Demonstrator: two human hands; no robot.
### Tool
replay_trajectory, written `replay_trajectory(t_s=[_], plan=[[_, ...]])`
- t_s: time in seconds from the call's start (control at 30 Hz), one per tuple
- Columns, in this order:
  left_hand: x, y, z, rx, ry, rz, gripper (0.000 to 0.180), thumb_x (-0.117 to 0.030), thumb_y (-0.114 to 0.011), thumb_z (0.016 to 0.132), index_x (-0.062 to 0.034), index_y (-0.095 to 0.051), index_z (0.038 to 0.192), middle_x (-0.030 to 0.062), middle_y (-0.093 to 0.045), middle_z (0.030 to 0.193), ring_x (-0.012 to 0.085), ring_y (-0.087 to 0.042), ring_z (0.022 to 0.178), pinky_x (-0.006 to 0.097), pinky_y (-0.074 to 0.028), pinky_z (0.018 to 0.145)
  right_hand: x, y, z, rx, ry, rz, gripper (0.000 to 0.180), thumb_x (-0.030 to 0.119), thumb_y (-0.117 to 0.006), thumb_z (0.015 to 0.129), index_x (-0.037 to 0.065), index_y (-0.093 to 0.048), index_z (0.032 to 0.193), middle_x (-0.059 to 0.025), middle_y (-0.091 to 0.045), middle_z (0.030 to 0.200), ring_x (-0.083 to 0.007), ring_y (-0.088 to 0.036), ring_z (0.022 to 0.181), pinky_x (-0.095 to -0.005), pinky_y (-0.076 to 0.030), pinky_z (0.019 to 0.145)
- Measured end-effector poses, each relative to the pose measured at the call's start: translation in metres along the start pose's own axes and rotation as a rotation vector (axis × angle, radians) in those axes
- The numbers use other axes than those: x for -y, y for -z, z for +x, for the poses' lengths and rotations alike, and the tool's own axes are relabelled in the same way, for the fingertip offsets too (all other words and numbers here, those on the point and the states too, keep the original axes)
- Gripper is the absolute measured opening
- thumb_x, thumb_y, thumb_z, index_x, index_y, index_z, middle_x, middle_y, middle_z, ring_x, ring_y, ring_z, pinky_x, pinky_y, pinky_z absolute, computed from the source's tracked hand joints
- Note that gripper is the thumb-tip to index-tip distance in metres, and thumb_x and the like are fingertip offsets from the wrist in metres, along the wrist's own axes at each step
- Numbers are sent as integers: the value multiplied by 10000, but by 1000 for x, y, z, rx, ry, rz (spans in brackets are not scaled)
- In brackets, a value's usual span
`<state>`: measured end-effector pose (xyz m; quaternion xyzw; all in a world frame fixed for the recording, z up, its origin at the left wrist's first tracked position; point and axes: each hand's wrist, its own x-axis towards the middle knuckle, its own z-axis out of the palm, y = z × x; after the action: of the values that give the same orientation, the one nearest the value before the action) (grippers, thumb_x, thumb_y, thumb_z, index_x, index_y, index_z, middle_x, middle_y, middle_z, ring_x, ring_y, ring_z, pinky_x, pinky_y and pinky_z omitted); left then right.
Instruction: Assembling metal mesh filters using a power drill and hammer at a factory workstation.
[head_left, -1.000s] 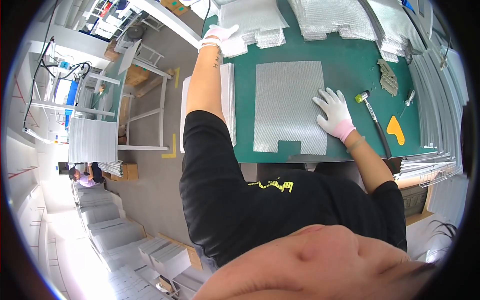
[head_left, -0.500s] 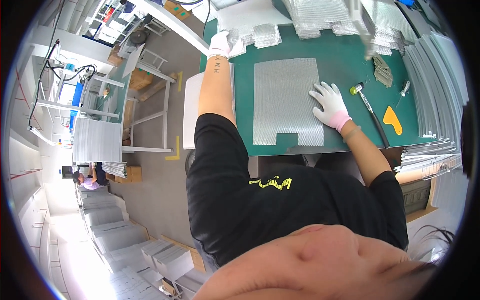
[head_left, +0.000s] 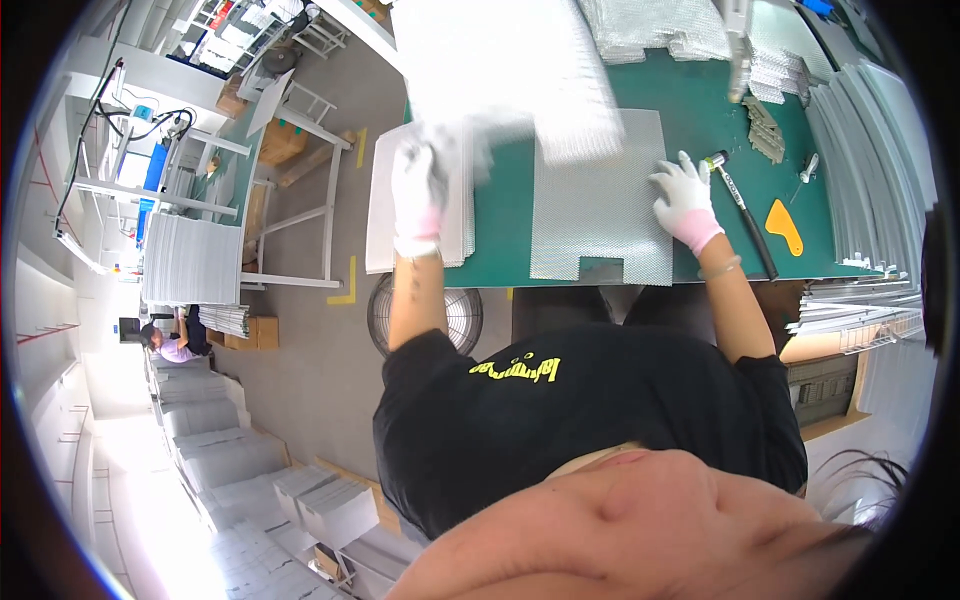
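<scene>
My left hand (head_left: 421,190), in a white glove with a pink cuff, is closed on the lower left corner of a pale notched sheet (head_left: 500,70). This sheet is lifted and blurred by motion, and it covers the upper part of another sheet. That one, a grey textured panel (head_left: 600,220) with a notch in its near edge, lies flat on the green table (head_left: 505,225). At its right edge rests my right hand (head_left: 687,202), gloved the same way, fingers spread and holding nothing.
Right of my right hand lie a hammer (head_left: 742,215), a yellow scraper (head_left: 784,228) and a small handled tool (head_left: 806,172). Stacked sheets (head_left: 655,30) stand at the far side, white panels (head_left: 390,200) at the left edge. A fan (head_left: 455,320) stands below. Another person (head_left: 178,340) is far left.
My left hand has come back toward me from the far left, drawing the pale sheet over the panel. The panel and my right hand now appear slightly farther right.
</scene>
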<state>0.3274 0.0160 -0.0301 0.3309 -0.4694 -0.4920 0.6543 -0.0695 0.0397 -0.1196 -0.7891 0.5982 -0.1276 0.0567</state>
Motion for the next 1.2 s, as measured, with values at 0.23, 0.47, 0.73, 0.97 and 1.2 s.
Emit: replay_trajectory(t_s=[0.23, 0.47, 0.73, 0.97, 1.2], plan=[[71, -53, -152, -175, 181, 330, 597, -40, -508, 973, 19, -258, 1511, 189, -388, 1504, 243, -429, 1353, 357, -350, 1126, 27, 22, -31, -52, -211, 1292, 674, 324, -595, 975, -46, -343, 1479, -211, -492, 1420, -262, -505, 1296, -338, -391, 1088], [106, -44, -166, -182, 447, 104, 654, -210, -508, 1021, 39, -179, 1529, 223, -317, 1513, 287, -370, 1386, 376, -361, 1112, 32, 19, -57, -239, -103, 731, 643, 127, -636, 915, -52, -349, 1462, -187, -603, 1247, -216, -641, 1013, -298, -503, 908], [108, -30, -160, -175, 404, 76, 603, -78, -522, 984, 18, -249, 1514, 160, -511, 1348, 188, -556, 1131, 292, -491, 941, 15, 53, -44, -245, -90, 1707, 696, 72, -661, 920, -72, -286, 1488, -119, -585, 1274, -113, -606, 1002, -248, -502, 885], [81, -50, -158, -53, 470, 279, 525, -31, -517, 971, 24, -365, 1470, 120, -577, 1293, 165, -561, 1154, 294, -464, 983, 115, 58, 10, -17, -49, 1677, 661, 149, -667, 930, -8, -339, 1482, -154, -656, 1181, -157, -644, 928, -281, -516, 879], [119, -34, -169, 42, 288, 560, 445, -12, -528, 954, 13, -441, 1390, 110, -605, 1237, 186, -593, 1102, 309, -467, 945, 257, -20, 54, 242, 5, 1503, 687, 256, -618, 923, -44, -326, 1467, -233, -582, 1277, -303, -604, 1137, -375, -471, 1004]])
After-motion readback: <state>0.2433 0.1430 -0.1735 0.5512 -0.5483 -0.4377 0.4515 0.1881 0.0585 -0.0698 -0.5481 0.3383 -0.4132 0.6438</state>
